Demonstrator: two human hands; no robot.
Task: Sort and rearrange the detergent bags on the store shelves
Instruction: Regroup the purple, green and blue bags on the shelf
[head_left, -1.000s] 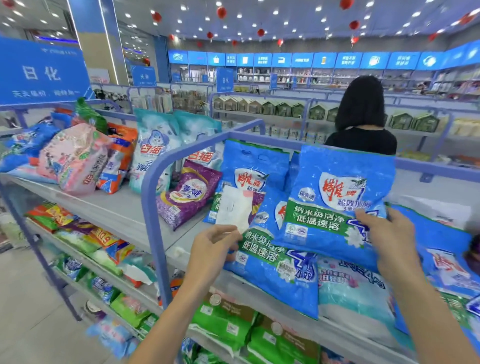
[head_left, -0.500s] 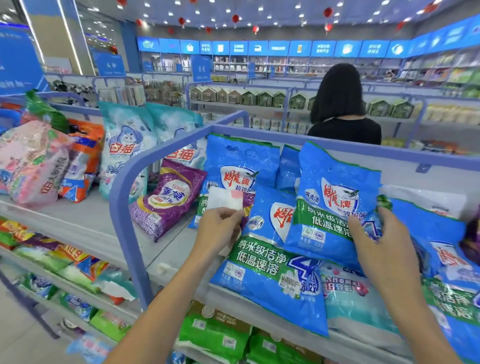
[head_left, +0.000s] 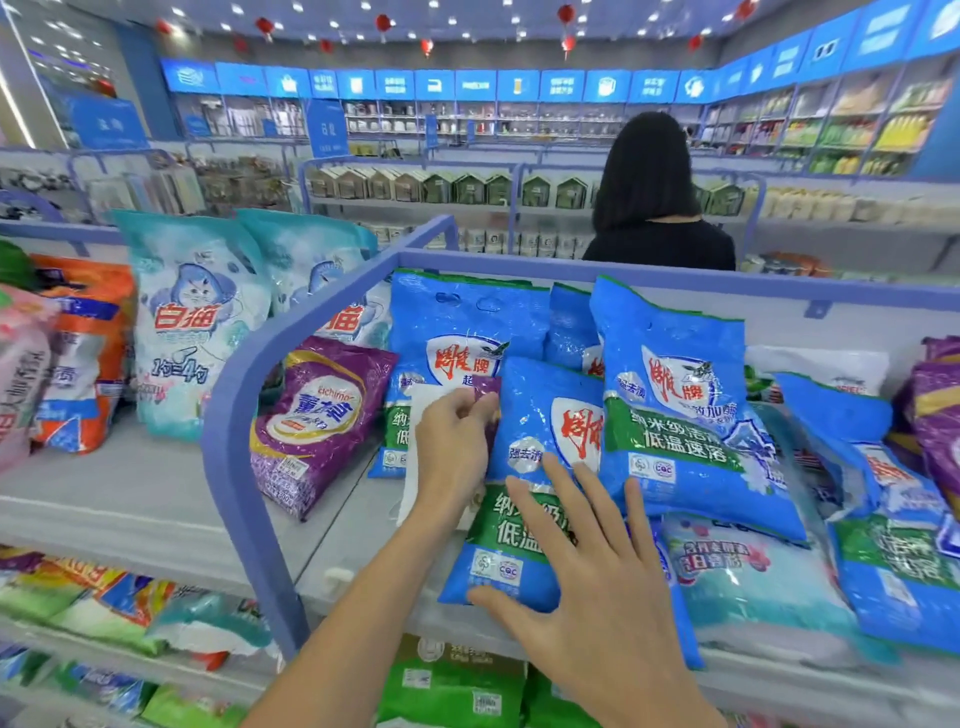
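Several blue detergent bags with green bands lie on the top shelf (head_left: 358, 566). My left hand (head_left: 452, 447) pinches the top edge of a white bag (head_left: 415, 483) with a purple corner, tucked beside the front blue bag (head_left: 524, 441). My right hand (head_left: 597, 571) lies spread with straight fingers on that front blue bag's lower half. To its right another blue bag (head_left: 680, 415) leans free over a pale teal bag (head_left: 753, 577). A blue bag (head_left: 457, 332) stands behind my left hand.
A purple bag (head_left: 317, 415) leans by the blue shelf frame (head_left: 228, 415). White cat-brand bags (head_left: 197, 322) and an orange bag (head_left: 88, 353) stand on the left shelf. Green bags (head_left: 452, 686) fill the shelf below. A person in black (head_left: 654, 208) stands beyond the shelf.
My right hand let go of the right blue bag, which now leans on the pile, and moved down-left onto the front blue bag. My left hand still holds the white bag.
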